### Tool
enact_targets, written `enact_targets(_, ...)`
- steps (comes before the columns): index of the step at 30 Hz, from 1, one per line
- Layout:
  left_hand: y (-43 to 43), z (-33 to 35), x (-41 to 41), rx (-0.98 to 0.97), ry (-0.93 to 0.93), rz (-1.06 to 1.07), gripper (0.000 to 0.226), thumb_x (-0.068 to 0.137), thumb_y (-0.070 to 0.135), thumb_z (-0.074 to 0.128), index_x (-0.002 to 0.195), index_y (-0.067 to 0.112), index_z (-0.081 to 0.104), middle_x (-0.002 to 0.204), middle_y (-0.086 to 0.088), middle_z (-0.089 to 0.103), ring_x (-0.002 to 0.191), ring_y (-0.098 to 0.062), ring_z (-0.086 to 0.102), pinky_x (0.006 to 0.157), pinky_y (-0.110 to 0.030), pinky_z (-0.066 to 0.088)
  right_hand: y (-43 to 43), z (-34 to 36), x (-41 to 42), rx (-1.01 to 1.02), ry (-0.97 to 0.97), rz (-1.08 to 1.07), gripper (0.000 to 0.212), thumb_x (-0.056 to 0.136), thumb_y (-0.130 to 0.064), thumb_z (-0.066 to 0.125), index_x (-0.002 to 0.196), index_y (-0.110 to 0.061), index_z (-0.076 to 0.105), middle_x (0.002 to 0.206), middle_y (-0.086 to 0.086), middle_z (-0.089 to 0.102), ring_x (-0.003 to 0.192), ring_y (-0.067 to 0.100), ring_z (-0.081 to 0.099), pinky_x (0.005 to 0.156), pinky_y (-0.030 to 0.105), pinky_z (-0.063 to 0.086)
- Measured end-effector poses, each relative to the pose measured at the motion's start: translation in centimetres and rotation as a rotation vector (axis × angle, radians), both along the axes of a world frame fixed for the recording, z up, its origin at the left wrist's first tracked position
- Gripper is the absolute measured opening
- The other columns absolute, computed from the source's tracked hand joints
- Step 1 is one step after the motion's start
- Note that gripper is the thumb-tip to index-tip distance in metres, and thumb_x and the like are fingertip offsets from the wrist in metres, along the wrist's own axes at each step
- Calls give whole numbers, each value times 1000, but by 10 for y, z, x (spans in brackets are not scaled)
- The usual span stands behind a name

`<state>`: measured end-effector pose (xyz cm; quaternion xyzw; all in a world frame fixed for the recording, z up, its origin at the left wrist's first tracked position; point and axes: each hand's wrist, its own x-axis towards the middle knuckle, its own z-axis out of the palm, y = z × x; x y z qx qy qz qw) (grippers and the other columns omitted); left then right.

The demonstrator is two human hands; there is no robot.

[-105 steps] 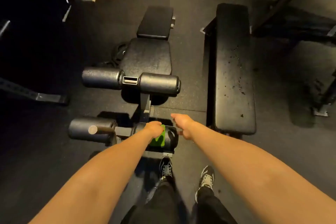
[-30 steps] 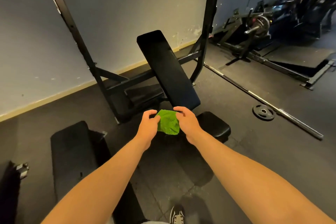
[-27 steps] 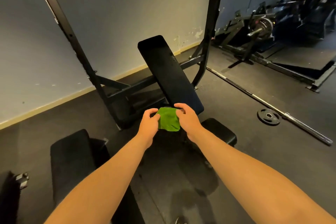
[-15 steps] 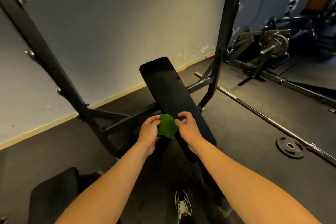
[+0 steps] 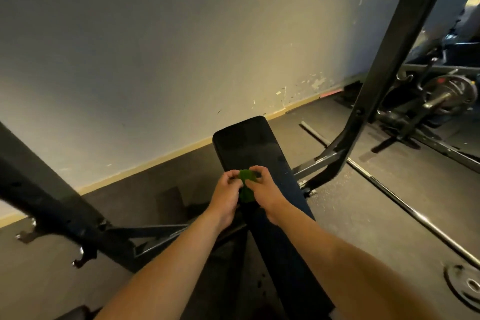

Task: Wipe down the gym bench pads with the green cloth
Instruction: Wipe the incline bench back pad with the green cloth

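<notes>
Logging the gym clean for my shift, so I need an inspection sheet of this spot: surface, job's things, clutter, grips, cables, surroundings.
Surface: long black inclined bench pad, glossy, its top end toward the wall.
Job's things: bunched green cloth, held over the pad; contact unclear.
Clutter: round black weight plate and steel barbell lying on the dark rubber floor.
Grips: left hand and right hand both pinch the cloth.
Cables: nothing seen.
Surroundings: black steel rack upright, scuffed pale wall, other gym machines at far right.
</notes>
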<state>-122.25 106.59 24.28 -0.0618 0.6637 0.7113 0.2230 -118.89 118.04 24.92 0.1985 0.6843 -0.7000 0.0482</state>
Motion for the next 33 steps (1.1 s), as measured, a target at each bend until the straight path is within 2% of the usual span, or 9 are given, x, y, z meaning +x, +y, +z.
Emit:
enact_targets(4,8,-15,-79,-244,164,-159,22,99,18,55,114,35,56,118,2,60,103,-17,62,85,-35,56,12,-16,-72,17,-9,-76,36,99,-7,53,125,-29,42,117,7,58,101,20,62,72,23,51)
enact_targets(9,7,-29,-181,-362,330,-300,24,99,12,55,118,27,56,113,2,59,97,-10,60,72,-17,47,28,-35,-167,66,-31,-341,30,98,-1,49,114,-25,44,112,5,57,95,18,60,71,26,52)
enact_targets(13,-3,-45,-265,-420,362,-337,26,100,13,54,120,30,57,117,6,58,100,-7,59,77,-21,50,37,-37,-238,83,-67,-445,32,98,-1,49,117,-27,44,107,0,55,93,16,61,69,27,56)
enact_targets(16,-2,-55,-317,-475,378,-358,28,101,17,54,125,31,59,126,10,57,112,-6,57,92,-29,53,37,-37,-276,202,-36,-316,30,98,-2,51,117,-25,47,109,0,59,93,14,63,57,19,54)
enact_targets(18,4,-66,-347,-519,368,-407,33,101,20,55,132,30,56,128,10,57,107,-7,60,90,-34,57,37,-41,-302,309,-11,-238,27,99,-3,50,117,-23,50,111,1,61,91,13,64,56,17,53)
enact_targets(21,12,-80,-372,-606,373,-449,47,98,27,57,143,33,45,142,5,50,117,-15,58,95,-42,56,38,-51,-337,511,64,-194,27,99,-6,49,118,-25,53,118,0,56,98,15,62,73,23,57)
enact_targets(24,21,-102,-391,-702,318,-423,58,97,36,57,150,37,33,151,3,40,129,-24,51,102,-49,51,43,-64,-372,699,106,-147,28,101,-10,47,124,-23,55,127,-2,51,108,12,53,90,24,48)
enact_targets(28,40,-124,-405,-734,356,-484,50,91,53,42,138,35,45,134,3,56,122,-24,57,103,-50,48,49,-90,-400,910,46,173,36,103,-20,45,138,-28,51,145,-3,47,134,20,41,114,37,32)
enact_targets(33,58,-129,-401,-1002,506,-465,44,102,44,38,140,25,44,139,-3,55,131,-28,47,111,-44,34,83,-111,-415,1171,98,369,37,103,-27,38,137,-33,53,144,-4,50,136,21,40,116,43,14)
